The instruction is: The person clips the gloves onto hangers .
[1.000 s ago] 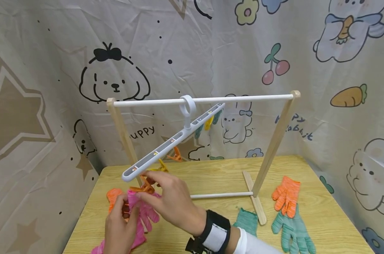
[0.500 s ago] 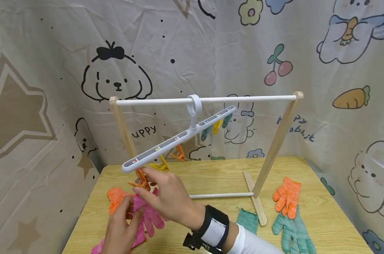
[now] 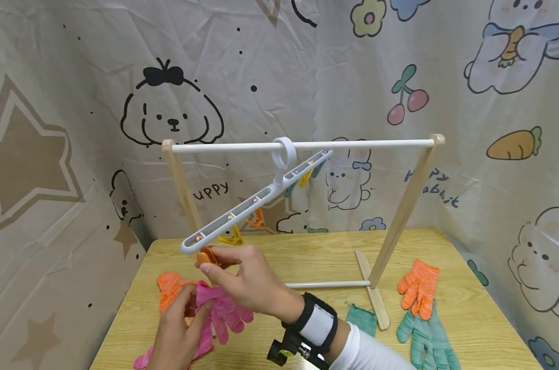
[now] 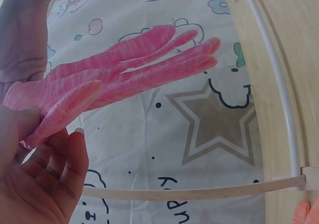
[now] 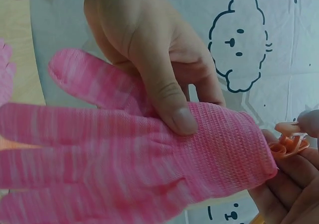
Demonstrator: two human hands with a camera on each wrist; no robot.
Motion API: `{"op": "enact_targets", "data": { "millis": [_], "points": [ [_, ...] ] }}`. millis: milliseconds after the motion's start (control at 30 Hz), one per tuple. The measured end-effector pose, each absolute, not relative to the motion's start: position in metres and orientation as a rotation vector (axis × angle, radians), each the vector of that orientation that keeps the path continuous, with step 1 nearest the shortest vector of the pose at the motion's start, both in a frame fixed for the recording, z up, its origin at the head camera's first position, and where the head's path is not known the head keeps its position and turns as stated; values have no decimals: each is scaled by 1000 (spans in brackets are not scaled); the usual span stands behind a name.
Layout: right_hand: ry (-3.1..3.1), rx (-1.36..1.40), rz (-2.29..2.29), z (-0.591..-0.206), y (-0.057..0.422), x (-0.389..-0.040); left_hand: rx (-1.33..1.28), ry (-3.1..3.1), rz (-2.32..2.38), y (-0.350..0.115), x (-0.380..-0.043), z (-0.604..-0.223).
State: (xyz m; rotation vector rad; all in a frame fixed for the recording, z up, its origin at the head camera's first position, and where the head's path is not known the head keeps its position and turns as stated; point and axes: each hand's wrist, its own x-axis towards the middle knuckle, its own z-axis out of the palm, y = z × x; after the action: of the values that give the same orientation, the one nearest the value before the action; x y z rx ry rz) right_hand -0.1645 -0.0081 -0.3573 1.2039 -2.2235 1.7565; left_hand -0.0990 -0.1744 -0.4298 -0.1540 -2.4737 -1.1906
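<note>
My left hand (image 3: 176,326) grips a pink knit glove (image 3: 225,314) by its cuff. In the right wrist view, the thumb lies flat across the cuff's lower part, and the cuff opening faces an orange clothespin (image 5: 291,143). My right hand (image 3: 256,282) pinches that clothespin between thumb and fingers, at the lower left end of the white hanger (image 3: 256,204). In the head view the glove's fingers point down and to the right, below the right hand. A yellow clothespin (image 3: 231,236) and another orange clothespin (image 3: 257,218) hang farther along the hanger.
The hanger's ring loops over the white rod (image 3: 353,144) of a wooden stand. On the table (image 3: 321,262) lie an orange glove (image 3: 419,288) over a green glove (image 3: 427,331) at right, a green cuff (image 3: 361,319) near the stand's foot, and more orange and pink gloves at left.
The glove has shifted slightly right and down, apart from the clothespin. My right fingers now squeeze the clothespin's handles. The hanger's lower end has risen a little and its far end has swung.
</note>
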Motion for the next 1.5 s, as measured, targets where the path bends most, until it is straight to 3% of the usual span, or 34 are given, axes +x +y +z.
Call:
{"op": "enact_targets", "data": {
  "millis": [667, 1500],
  "points": [
    [-2150, 1209, 2027, -358, -11, -165, -165, -2354, -1306, -167, -99, -420],
    [-2241, 1250, 1900, -363, -10, -167, -221, -2317, -1304, -161, -100, -416]
  ]
}}
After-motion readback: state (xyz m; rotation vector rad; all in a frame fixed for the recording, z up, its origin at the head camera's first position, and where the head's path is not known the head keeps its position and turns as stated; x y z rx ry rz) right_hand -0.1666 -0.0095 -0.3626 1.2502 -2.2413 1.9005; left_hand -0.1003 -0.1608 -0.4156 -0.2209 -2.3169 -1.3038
